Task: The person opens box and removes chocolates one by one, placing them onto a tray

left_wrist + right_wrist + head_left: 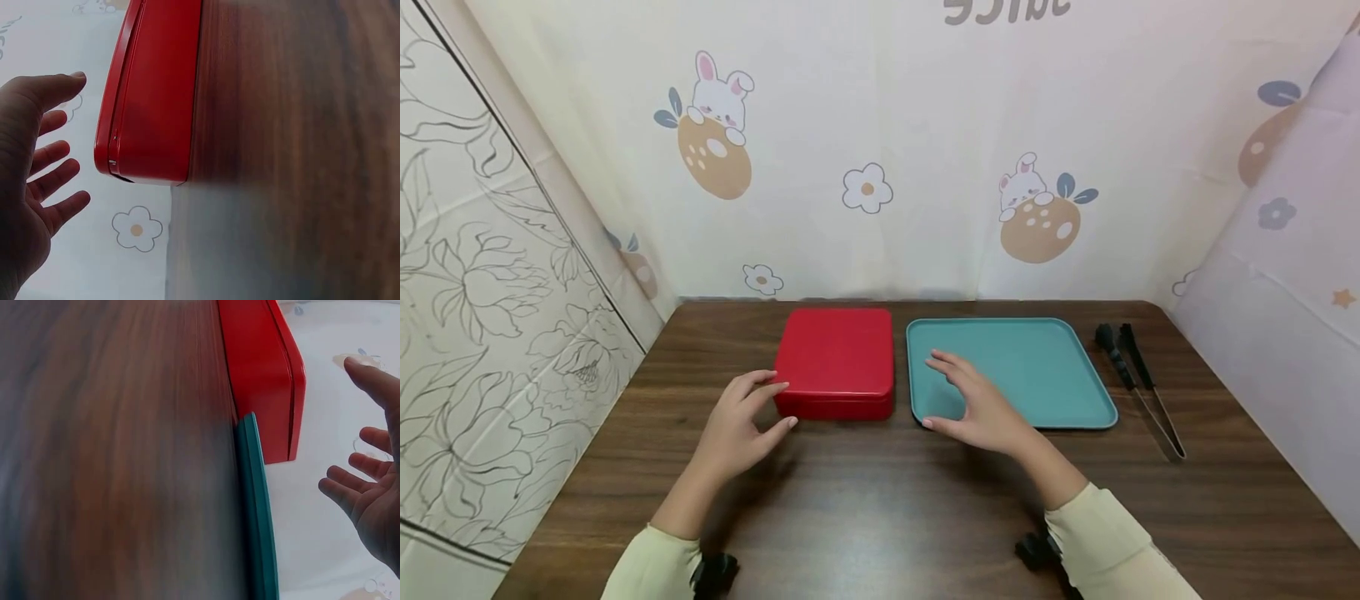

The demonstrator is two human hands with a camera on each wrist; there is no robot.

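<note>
A red lidded box (835, 354) sits on the wooden table with its lid down. My left hand (735, 429) is at the box's left front corner, fingers spread and holding nothing; in the left wrist view the hand (31, 162) looks apart from the red box (159, 94). Over the left part of a teal tray (1037, 375) is my right hand (981, 408), its fingers and thumb spread with nothing between them. The right wrist view shows this hand (378, 462) apart from both the red box (262, 375) and the tray's edge (257, 512).
Black-handled metal tongs (1138, 383) lie to the right of the tray. The dark wooden table (865, 500) ends at a printed curtain (865, 100) behind, with more printed cloth at the left and right sides.
</note>
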